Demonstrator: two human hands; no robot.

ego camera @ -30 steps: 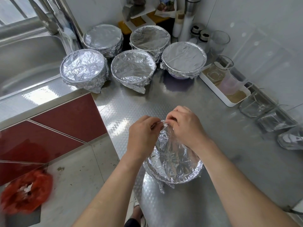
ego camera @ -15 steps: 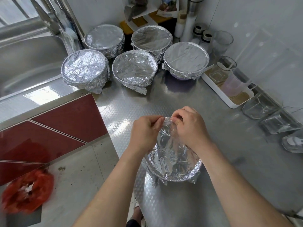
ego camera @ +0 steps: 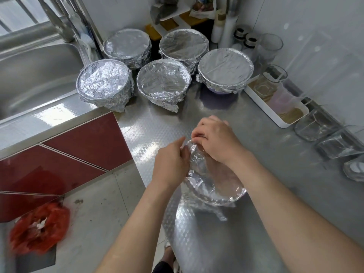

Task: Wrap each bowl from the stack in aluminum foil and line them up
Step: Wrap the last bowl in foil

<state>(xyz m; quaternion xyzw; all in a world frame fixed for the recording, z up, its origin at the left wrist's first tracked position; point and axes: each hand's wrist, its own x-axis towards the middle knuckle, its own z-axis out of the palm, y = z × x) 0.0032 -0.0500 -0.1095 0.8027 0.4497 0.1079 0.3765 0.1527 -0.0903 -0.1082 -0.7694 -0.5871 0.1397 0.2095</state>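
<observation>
Left hand (ego camera: pixel 171 164) and right hand (ego camera: pixel 216 143) still pinch foil (ego camera: pixel 195 156), shifted leftward along bowl (ego camera: pixel 220 194) rim

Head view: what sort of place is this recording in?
Most likely a home kitchen: a stainless sink with a faucet at the left, a steel countertop, and seasoning bottles beside glasses at the back.

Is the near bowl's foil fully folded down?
No. Foil hugs the bowl on the near side, but left hand and right hand pinch a raised flap at the far rim.

Home kitchen: steel sink (ego camera: pixel 37 75), metal counter (ego camera: pixel 266 154), spice jars (ego camera: pixel 246 39).
</observation>
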